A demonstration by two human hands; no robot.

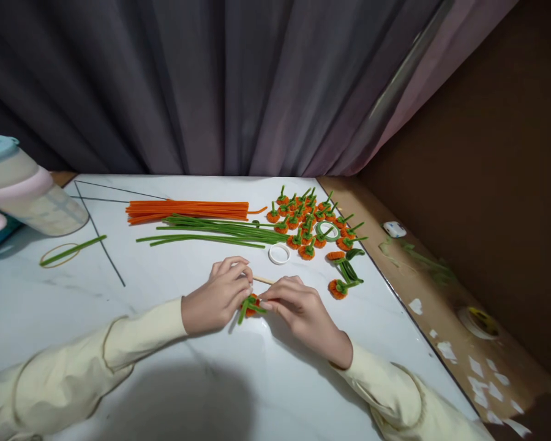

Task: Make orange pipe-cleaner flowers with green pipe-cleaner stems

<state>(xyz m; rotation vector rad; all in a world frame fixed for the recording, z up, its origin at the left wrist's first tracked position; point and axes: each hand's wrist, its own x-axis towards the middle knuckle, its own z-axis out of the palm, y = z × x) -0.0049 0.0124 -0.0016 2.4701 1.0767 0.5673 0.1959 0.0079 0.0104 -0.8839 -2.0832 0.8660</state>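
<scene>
My left hand (218, 295) and my right hand (298, 306) meet over the white table (174, 367), both pinched on a small orange pipe-cleaner pumpkin (251, 304) with green stems. A thin wooden stick (262, 280) runs between my fingers just above it. Both sleeves are cream. A pile of several finished orange pumpkins (310, 220) lies farther back on the right, and two more pumpkins (338, 286) lie near my right hand.
Orange pipe cleaners (188, 210) and green pipe cleaners (211, 231) lie in bundles across the back. A white tape ring (279, 253) and a green tape ring (327, 230) sit beside them. A plastic jug (22, 190) stands at far left. A cardboard wall (463, 184) borders the right.
</scene>
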